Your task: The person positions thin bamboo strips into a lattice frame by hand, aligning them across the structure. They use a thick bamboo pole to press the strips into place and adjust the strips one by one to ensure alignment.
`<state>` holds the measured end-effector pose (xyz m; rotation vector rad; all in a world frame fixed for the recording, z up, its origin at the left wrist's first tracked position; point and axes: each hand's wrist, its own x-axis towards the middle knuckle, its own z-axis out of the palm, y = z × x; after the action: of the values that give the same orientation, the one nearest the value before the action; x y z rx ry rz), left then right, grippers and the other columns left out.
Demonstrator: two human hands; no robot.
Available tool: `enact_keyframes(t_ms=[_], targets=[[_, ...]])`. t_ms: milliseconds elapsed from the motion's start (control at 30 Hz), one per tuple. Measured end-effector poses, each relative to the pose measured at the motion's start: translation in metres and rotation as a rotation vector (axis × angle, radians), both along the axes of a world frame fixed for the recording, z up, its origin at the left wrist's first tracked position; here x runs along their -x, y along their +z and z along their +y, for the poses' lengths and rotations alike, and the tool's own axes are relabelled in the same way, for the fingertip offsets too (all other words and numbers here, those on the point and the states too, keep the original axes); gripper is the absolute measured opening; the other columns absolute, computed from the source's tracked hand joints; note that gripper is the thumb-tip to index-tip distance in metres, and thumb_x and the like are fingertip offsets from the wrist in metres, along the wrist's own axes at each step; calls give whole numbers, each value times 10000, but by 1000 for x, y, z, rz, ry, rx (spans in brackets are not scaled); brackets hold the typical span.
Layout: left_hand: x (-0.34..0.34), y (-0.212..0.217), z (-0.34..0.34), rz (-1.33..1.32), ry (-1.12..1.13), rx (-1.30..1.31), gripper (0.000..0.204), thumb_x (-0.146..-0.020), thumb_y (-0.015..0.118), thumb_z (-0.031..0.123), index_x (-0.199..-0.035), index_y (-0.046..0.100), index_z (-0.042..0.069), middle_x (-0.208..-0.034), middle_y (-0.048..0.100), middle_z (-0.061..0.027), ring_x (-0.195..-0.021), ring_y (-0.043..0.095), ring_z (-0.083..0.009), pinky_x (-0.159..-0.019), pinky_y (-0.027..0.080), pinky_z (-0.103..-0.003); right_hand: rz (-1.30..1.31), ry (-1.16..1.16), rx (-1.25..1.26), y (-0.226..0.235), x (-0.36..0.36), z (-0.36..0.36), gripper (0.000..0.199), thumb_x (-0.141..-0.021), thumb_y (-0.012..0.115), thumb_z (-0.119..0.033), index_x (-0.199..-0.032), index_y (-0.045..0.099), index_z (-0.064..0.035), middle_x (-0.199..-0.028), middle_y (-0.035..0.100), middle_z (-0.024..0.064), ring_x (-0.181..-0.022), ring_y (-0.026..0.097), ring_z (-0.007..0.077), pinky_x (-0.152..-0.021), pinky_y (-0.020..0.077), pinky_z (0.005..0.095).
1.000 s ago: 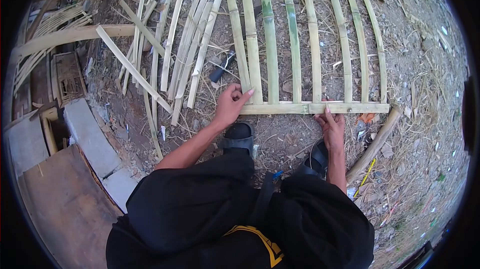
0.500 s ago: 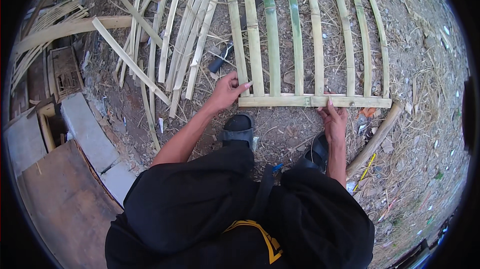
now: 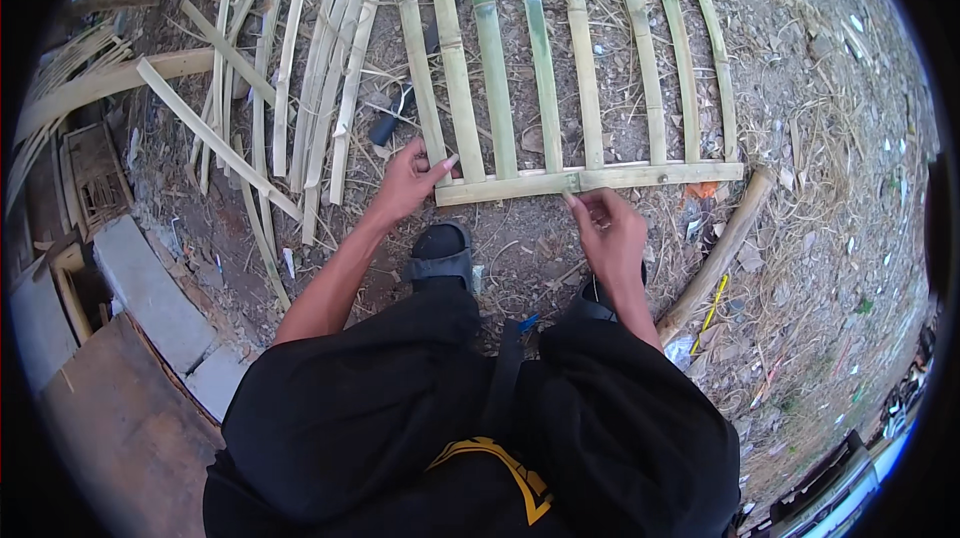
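A bamboo frame [image 3: 690, 174] made of several long upright slats joined to a split-bamboo crossbar lies in front of me. At its near left corner, my left hand [image 3: 405, 186] is closed round the lower end of the outermost slat [image 3: 415, 58], thumb laid across it. My right hand [image 3: 612, 236] has its fingers curled, with thumb and fingertips together at the lower edge of the crossbar [image 3: 500, 188], close to a greenish node near the middle. Part of its grip is hidden by the hand itself.
Loose bamboo strips [image 3: 325, 68] lie left of the frame, beside a black-handled tool [image 3: 383, 128]. A wooden pole [image 3: 720, 253] rests at the right, near a yellow stick [image 3: 714, 303]. Grey blocks [image 3: 150, 283] and a brown board [image 3: 130, 428] are at left. My sandalled feet stand below the crossbar.
The whole view has shifted, so the frame appears further left and higher. My right hand has slid left along the crossbar, toward its middle. My left hand keeps to the corner slat.
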<state>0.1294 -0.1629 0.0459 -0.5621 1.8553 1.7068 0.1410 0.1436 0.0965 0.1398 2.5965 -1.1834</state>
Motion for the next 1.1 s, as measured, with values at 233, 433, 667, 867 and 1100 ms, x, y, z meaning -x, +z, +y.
enact_keyframes(t_ms=[233, 433, 667, 867, 1100], targets=[[4, 10, -6, -35, -64, -46, 464, -949, 673, 102, -1322, 421, -10, -1098, 703, -183, -958, 719, -222, -820, 595, -342, 442, 634, -49, -18, 13, -61, 438, -765, 787, -255, -1126, 604, -89, -1135, 581, 70, -1093, 532, 288, -920, 432, 427], [-2, 4, -3, -6, -85, -96, 478, -937, 668, 59, -1330, 402, 5, -1060, 708, -176, -948, 715, -215, -798, 597, -336, 452, 792, -164, -39, 21, -68, 426, -790, 757, -287, -1130, 600, -85, -1048, 561, 74, -1045, 517, 275, -951, 398, 432], [-11, -10, -2, 39, -10, -139, 485, -931, 669, 39, -1337, 404, 18, -1040, 711, -166, -945, 711, -207, -798, 591, -332, 483, 856, -228, -50, 23, -73, 412, -815, 716, -353, -1054, 574, -48, -1019, 536, 96, -1027, 503, 282, -905, 397, 421], [-12, -22, -1, 54, -11, -130, 505, -925, 671, 32, -1353, 405, 13, -1050, 712, -169, -947, 712, -209, -805, 590, -331, 490, 817, -209, -57, 19, -72, 420, -836, 692, -364, -1074, 562, -43, -1035, 532, 98, -1032, 499, 284, -887, 396, 413], [-9, -21, -3, 9, -7, -142, 519, -915, 677, 27, -1376, 441, -13, -1034, 724, -169, -941, 716, -205, -810, 588, -326, 431, 804, -152, -56, 19, -73, 406, -868, 683, -339, -1117, 564, -42, -1064, 535, 104, -1030, 503, 293, -895, 399, 414]])
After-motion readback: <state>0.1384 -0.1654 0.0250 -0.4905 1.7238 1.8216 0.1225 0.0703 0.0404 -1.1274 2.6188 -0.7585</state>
